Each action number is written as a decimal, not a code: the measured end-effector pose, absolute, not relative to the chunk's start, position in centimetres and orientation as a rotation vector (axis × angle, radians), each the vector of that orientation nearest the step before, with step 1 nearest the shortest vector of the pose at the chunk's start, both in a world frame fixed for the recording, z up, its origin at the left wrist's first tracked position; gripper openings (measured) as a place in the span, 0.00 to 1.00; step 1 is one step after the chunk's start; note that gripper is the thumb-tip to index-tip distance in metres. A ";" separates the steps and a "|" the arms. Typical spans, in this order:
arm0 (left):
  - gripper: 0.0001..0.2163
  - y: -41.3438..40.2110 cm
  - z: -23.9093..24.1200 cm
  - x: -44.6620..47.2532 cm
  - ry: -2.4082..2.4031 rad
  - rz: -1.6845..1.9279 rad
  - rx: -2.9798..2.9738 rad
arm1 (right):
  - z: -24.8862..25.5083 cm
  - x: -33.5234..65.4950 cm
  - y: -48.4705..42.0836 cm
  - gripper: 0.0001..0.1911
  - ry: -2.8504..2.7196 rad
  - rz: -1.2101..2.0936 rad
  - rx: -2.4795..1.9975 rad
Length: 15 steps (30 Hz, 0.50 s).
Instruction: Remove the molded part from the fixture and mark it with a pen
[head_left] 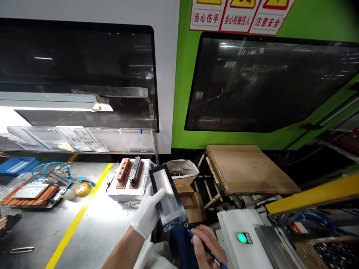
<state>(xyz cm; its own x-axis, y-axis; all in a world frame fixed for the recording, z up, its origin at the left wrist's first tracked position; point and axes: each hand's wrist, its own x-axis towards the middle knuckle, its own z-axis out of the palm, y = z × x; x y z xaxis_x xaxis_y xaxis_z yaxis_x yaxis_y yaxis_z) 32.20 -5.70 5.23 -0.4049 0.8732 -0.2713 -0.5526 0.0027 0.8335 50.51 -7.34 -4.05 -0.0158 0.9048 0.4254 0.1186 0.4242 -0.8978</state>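
Note:
My left hand [147, 213], in a white glove, grips a long black rectangular frame part [167, 196] with a grey glossy centre, held tilted in front of me. My right hand [206, 243], bare, holds a thin blue-tipped tool [207, 251] like a pen, its tip touching the lower right corner of the black part. Both hands are low in the middle of the view, above the gap between a steel workbench [92, 231] and a white machine [241, 231].
The bench carries a white block with copper and black fixtures [129, 175], an orange plate [30, 192], blue tubing and a tape roll [82, 188]. A cardboard box [190, 200] and a wooden board [246, 170] stand behind. A green light [241, 237] glows on the white machine.

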 end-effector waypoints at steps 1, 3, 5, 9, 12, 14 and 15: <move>0.38 -5.8 5.2 32.3 1.154 1.635 0.403 | -4.0 50.6 -7.4 0.11 -1.464 0.826 -0.992; 0.38 -6.0 5.0 32.4 1.145 1.615 0.420 | -4.0 50.7 -7.4 0.11 -1.469 0.837 -1.015; 0.38 -6.3 4.8 32.5 1.133 1.608 0.437 | -4.0 51.0 -7.4 0.10 -1.486 0.819 -0.982; 0.36 -6.5 4.7 32.5 1.149 1.621 0.445 | -4.1 51.3 -7.4 0.10 -1.518 0.731 -0.937; 0.35 -6.4 4.8 32.6 1.175 1.681 0.430 | -4.2 51.0 -7.5 0.07 -1.544 0.634 -0.831; 0.34 -6.4 4.8 32.6 1.162 1.720 0.421 | -4.4 50.5 -7.7 0.07 -1.582 0.597 -0.718; 0.34 -6.3 4.7 32.7 1.154 1.741 0.413 | -4.5 50.2 -7.8 0.08 -1.608 0.592 -0.673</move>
<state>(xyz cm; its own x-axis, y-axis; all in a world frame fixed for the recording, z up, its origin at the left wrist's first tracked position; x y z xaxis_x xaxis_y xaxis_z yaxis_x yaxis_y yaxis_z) 32.67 -6.34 4.74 -0.4726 0.8542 -0.2166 -0.5322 -0.0808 0.8428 50.24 -7.78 -4.46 -0.0975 0.7147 0.6926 0.0947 0.6994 -0.7084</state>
